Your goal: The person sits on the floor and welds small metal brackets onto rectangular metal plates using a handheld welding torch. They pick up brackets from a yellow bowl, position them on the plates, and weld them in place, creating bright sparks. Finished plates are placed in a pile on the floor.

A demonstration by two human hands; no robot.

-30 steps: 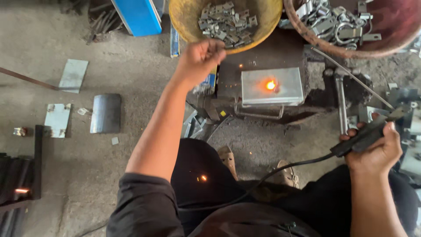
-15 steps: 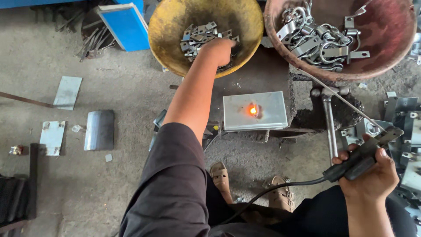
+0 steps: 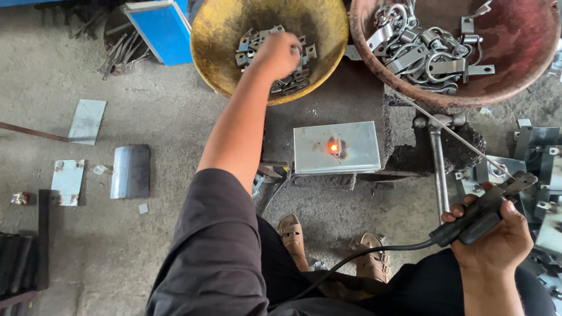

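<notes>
Right under the left hand (image 3: 278, 54), which is curled down into the brackets (image 3: 295, 76) in the yellow bowl (image 3: 213, 52) (can't tell if it's got one), while the right hand (image 3: 497, 237) grips the welding holder (image 3: 477, 216), rod slanting up-left toward the glowing plate (image 3: 336, 147).

Soft, even daylight fills the scene, bright enough to show the grain of the concrete floor (image 3: 146, 246). Shadows are weak and short, pooling under the yellow bowl (image 3: 328, 35) just below the left hand (image 3: 276, 54). A small orange glow burns on the metal plate (image 3: 336, 147) between the two hands, its centre overexposed. The left hand is slightly motion-blurred; the right hand (image 3: 497, 243) stays sharp. Straight edges bow mildly near the borders.
</notes>
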